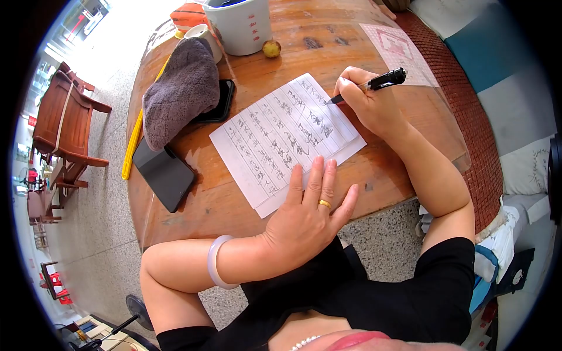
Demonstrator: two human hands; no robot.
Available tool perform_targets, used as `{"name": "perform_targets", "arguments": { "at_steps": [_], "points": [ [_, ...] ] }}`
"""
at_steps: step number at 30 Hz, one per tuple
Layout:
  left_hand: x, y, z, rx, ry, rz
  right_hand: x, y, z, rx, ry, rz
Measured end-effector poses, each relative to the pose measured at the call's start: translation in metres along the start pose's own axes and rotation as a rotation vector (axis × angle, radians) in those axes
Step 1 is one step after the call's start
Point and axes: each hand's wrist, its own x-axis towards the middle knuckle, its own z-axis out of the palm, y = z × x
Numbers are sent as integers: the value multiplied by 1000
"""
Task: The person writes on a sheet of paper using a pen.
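Observation:
Sheets of lined paper (252,146) covered with handwriting lie at a slant on the wooden table (374,187). My right hand (372,105) is closed round a black pen (386,79), whose tip meets the upper right part of the top sheet. Spread over the lower edge of the paper is my left hand (307,216), its fingers apart and fingertips on the sheet; it holds nothing. A gold ring is on one of its fingers, and a pale bangle (215,261) circles the wrist.
Left of the paper are a dark phone (165,175), a grey cloth (178,93) partly over another phone (224,102), and a yellow strip (133,146). A white bucket (241,26), a cup and a small round fruit (271,48) stand beyond. A pink-patterned sheet (401,55) lies at right.

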Motion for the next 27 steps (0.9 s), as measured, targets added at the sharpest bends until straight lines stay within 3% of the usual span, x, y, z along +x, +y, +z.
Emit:
{"name": "perform_targets", "arguments": {
  "at_steps": [7,10,13,16,19,27],
  "points": [
    [0,0,0,-3,5,-4,-2,-11,0,30,44,-68],
    [0,0,1,-1,5,-5,0,-7,-2,106,71,34],
    [0,1,1,0,8,-5,1,-2,-5,-88,21,-1],
    [0,1,1,9,6,0,0,-9,-3,88,140,-44],
    [0,1,2,8,10,-6,1,-12,-7,67,149,-55],
    [0,1,2,-11,8,-12,2,0,-9,81,26,1]
  ]
}}
